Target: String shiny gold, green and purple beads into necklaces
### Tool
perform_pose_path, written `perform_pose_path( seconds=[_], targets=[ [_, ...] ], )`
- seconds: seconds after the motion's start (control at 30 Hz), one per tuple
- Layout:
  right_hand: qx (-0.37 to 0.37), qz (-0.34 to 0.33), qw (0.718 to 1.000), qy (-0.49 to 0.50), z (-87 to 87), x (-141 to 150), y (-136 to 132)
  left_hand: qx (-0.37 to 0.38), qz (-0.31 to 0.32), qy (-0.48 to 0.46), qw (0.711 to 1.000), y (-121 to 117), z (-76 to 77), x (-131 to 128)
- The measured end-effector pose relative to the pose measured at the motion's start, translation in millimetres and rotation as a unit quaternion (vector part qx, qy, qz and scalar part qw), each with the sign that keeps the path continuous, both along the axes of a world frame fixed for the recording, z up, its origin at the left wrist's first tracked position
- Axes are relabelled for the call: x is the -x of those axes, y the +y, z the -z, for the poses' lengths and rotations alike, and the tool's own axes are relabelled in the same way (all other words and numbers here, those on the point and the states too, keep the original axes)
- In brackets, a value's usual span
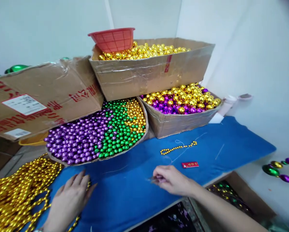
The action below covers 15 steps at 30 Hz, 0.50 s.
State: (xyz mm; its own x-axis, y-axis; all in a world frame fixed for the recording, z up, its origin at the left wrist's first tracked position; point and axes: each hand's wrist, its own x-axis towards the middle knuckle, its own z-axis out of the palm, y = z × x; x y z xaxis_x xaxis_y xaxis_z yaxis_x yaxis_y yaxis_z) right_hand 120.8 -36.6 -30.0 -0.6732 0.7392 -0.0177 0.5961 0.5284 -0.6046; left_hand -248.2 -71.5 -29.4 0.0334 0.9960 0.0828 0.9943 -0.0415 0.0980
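At the lower left of the blue cloth, my left hand curls palm-down over a gold bead strand. A few of its beads show between the thumb and forefinger, and the rest under the palm is hidden. My right hand is closed in a pinch above the middle of the cloth. Something small, thin and greyish sticks out of its fingertips, too blurred to name. Beyond that hand lie a short gold bead string with white thread attached and a small red packet.
A heap of gold bead strands covers the left side. Behind are a carton of purple, green and gold beads, a gold-and-purple bead box, an upper box with a red basket, and a printed carton.
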Motion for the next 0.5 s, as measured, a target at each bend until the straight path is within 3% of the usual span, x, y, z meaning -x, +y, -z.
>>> perform_pose_path(
  seconds=[0.07, 0.1, 0.13, 0.2, 0.23, 0.3, 0.37, 0.43, 0.5],
  targets=[
    [0.035, -0.021, 0.996, 0.077, -16.5, 6.2, -26.7, -0.004, 0.089, -0.108, 0.99, 2.0, -13.5, -52.9],
    [0.059, -0.026, 0.989, 0.13, -23.8, 8.7, -38.6, 0.029, 0.15, -0.193, 0.969, 4.1, -20.2, -84.1],
    [0.089, -0.029, 0.978, 0.187, -30.3, 9.7, -49.0, 0.088, 0.212, -0.272, 0.935, 7.3, -25.9, -116.1],
    [0.166, -0.035, 0.944, 0.284, -40.8, 3.7, -64.7, 0.181, 0.329, -0.394, 0.839, 16.2, -31.9, -175.7],
    [0.205, -0.035, 0.928, 0.308, -44.7, -5.0, -70.3, 0.214, 0.38, -0.424, 0.794, 21.5, -31.8, -200.4],
    [0.281, -0.013, 0.901, 0.33, -48.2, -35.2, -79.2, 0.266, 0.437, -0.44, 0.738, 32.0, -26.4, -236.0],
    [0.337, 0.047, 0.88, 0.331, -42.8, -78.7, -88.2, 0.299, 0.45, -0.424, 0.727, 40.4, -17.3, -254.3],
    [0.372, 0.13, 0.865, 0.31, -26.2, -125.1, -100.1, 0.305, 0.45, -0.391, 0.742, 44.9, -7.6, -262.3],
    [0.358, 0.199, 0.877, 0.252, 0.4, -163.0, -114.8, 0.292, 0.472, -0.34, 0.76, 44.4, 2.1, -268.9]
  ],
)
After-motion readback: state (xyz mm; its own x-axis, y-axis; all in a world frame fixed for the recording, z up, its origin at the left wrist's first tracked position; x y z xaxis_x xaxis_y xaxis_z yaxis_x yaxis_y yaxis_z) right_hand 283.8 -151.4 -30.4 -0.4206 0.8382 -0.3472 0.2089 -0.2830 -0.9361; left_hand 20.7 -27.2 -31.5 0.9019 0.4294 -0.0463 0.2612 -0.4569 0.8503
